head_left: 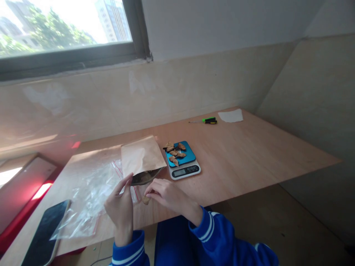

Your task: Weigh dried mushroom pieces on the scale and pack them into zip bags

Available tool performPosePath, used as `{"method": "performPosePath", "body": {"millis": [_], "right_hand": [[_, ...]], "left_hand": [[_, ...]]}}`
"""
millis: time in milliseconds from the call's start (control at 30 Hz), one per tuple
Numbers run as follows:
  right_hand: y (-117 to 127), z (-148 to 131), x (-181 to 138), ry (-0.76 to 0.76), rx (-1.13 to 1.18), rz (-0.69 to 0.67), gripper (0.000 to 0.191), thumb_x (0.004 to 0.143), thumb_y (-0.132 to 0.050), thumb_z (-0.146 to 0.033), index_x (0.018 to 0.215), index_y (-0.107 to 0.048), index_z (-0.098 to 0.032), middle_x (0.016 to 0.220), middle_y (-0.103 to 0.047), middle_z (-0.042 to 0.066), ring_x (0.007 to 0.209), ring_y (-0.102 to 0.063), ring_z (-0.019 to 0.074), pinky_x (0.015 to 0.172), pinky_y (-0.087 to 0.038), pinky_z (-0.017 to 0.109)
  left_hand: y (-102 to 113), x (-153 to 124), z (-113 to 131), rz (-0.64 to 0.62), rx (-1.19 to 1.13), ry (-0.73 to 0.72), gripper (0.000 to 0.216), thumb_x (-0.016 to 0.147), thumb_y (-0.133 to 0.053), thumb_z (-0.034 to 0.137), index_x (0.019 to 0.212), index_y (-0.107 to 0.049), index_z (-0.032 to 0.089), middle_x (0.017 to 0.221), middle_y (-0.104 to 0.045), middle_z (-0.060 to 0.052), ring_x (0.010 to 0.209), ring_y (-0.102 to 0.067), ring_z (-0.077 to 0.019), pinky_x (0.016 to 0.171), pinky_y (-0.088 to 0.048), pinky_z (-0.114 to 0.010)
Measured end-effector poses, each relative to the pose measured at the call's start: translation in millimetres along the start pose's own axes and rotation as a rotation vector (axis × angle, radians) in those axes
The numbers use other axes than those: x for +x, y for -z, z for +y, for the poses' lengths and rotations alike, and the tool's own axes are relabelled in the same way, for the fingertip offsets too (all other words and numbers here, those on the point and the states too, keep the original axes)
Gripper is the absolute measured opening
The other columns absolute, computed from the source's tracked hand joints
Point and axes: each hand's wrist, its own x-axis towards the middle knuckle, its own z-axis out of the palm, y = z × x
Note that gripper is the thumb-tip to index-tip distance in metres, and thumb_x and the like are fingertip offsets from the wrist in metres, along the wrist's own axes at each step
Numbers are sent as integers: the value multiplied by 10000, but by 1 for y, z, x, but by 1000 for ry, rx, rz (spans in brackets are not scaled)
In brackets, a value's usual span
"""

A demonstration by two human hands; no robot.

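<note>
Near the bench's front edge (235, 193), the left hand (121, 208) is gripping the paper bag (142, 155) by its mouth; the right hand (168, 194) is pinching a dried piece (145, 200) outside, probably best handled lightly.

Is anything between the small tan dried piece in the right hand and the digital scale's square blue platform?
Nothing visible stands between that piece and the platform. The brown paper bag, mouth open, lies just left of that line. Several curled brown pieces rest on the platform, mostly on its left side.
</note>
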Motion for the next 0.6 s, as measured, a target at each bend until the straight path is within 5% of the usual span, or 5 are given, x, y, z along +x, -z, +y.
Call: {"method": "performPosePath", "body": {"millis": [200, 367, 600], "right_hand": [[0, 0, -1, -30, -1, 76, 88, 929, -577, -210, 895, -652, -178, 894, -702, 10, 839, -655, 146, 773, -488, 255], [0, -1, 5, -142, -90, 343, 123, 950, -545, -225, 908, -655, -188, 893, -689, 21, 867, -631, 166, 792, -484, 285], [-7, 8, 21, 6, -410, 413, 149, 954, -538, -230, 943, -686, -216, 896, -663, 33, 859, -587, 189, 789, -463, 317]], "left_hand": [[0, 0, 1, 4, 9, 1, 262, 807, -592, 405, 975, -767, 304, 947, -770, -20, 875, -702, -238, 723, -476, -312], [2, -2, 5, 3, 7, -9, 252, 813, -590, 396, 968, -767, 306, 968, -768, -17, 921, -698, -239, 736, -474, -309], [9, -2, 17, 35, 48, 34, 250, 800, -608, 424, 970, -765, 329, 956, -769, -9, 842, -702, -243, 731, -471, -331]]}}
